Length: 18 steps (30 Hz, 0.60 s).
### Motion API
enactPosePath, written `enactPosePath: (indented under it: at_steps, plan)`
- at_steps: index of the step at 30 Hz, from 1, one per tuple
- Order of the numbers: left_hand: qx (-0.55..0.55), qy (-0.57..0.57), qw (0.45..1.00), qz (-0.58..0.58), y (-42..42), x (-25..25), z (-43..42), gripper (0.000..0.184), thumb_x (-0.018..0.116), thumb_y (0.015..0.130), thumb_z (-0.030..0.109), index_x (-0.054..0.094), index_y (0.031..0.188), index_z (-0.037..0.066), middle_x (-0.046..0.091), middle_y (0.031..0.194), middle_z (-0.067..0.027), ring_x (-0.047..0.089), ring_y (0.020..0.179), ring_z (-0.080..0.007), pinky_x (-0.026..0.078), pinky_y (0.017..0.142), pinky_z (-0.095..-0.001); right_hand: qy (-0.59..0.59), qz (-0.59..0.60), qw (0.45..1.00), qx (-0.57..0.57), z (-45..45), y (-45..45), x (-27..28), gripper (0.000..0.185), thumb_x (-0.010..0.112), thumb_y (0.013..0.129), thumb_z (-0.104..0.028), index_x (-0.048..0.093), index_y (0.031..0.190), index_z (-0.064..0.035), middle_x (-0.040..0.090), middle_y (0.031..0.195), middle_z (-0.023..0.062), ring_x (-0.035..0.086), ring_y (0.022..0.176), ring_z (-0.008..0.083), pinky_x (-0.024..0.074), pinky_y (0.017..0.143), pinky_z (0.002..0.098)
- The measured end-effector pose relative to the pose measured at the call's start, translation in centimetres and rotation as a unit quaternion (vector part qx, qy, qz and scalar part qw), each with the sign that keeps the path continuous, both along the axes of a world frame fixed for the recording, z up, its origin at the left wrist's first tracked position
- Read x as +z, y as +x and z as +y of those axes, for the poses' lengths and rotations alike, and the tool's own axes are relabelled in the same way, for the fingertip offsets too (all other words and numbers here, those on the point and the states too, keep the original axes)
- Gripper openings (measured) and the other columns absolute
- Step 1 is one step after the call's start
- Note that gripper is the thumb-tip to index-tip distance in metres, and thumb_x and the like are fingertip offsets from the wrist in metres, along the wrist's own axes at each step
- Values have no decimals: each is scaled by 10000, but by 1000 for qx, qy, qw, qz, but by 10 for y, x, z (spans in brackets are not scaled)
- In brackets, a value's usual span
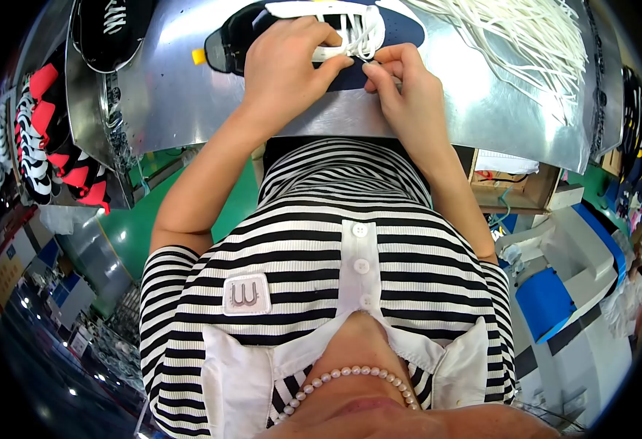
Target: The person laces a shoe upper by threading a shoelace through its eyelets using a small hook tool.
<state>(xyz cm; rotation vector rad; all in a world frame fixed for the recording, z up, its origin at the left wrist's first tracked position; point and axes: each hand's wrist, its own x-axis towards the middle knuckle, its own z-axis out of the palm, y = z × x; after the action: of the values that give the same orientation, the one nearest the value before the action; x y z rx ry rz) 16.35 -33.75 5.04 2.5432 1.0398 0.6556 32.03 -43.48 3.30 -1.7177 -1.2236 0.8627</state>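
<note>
A dark navy sneaker with white trim lies on the metal table, its toe to the right and a yellow tab at its heel. My left hand is curled over the middle of the shoe, gripping it beside the lacing, with the thumb near the eyelets. A white shoelace runs across the tongue in loose loops. Close to the near edge of the lacing, my right hand pinches the lace between thumb and forefinger. The pinched end is mostly hidden by the fingertips.
A pile of loose white laces spreads over the table's right side. Another black shoe stands at the left. Shoes with red parts hang or stack further left. An open drawer sits below the table's right edge.
</note>
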Motion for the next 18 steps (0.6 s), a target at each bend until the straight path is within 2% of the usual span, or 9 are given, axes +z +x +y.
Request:
enactPosePath:
  at_steps: [3,7,9,11,13,14,15,17,18]
  plan:
    - [-29,-68,997,-17,-8,-4,-4,229,767,755,252,693,863,64,657,821,-63,628,778,-280,485,672,-376,-24,-5,999,-21,5,-12,-2,203,643,923,-162,539,999,-5,692,707,96,689,666,246,521,627,336]
    - [-43,-126,988,-73,-15,-4,-6,212,755,776,190,666,896,39,652,845,-97,634,752,-312,484,654,-385,-14,110,993,-34,13,-26,-7,229,610,936,-166,503,1006,24,692,702,92,688,674,235,521,654,332]
    - [-67,-102,990,-78,-18,-3,-8,201,745,792,176,661,910,36,652,851,-94,631,747,-308,480,647,-371,7,84,996,-26,12,-25,-8,260,602,943,-186,493,1015,39,690,700,101,687,676,239,520,662,333]
    - [-73,-89,990,-84,-20,-1,-13,186,746,799,178,666,909,52,649,845,-77,628,745,-283,481,644,-356,7,89,996,-19,4,-16,-8,279,634,930,-229,510,1021,4,704,754,95,689,683,247,519,668,334]
    - [-72,5,997,-32,-23,8,-21,164,761,787,123,681,906,43,620,787,-63,607,714,-248,470,634,-336,-31,-47,997,56,-13,1,3,292,679,904,-284,553,1025,-50,718,818,73,688,674,242,519,654,335]
    - [-73,65,994,-40,-25,6,-22,142,763,775,113,690,889,70,594,757,-46,567,678,-252,446,597,-352,11,-83,994,74,-23,14,7,297,719,874,-329,598,1005,-91,715,836,54,689,661,223,521,637,332]
    - [-71,69,994,-43,-28,5,-22,142,763,775,113,690,889,70,594,757,-46,567,678,-252,446,597,-352,7,-167,984,68,-32,33,9,293,743,859,-294,624,1023,-82,703,812,45,689,653,206,524,629,324]
    - [-70,109,991,-39,-35,2,-23,136,764,768,100,690,880,80,603,771,-39,566,677,-238,448,597,-340,-77,-126,988,-39,-31,53,30,271,751,853,-237,637,1048,-87,703,817,37,693,659,192,526,616,313]
    - [-76,105,991,-34,-34,2,-25,133,756,758,75,688,873,83,601,770,-35,563,673,-229,451,596,-332,60,-68,996,-14,-25,49,37,266,729,833,-113,646,1085,-89,716,856,63,690,656,199,517,564,309]
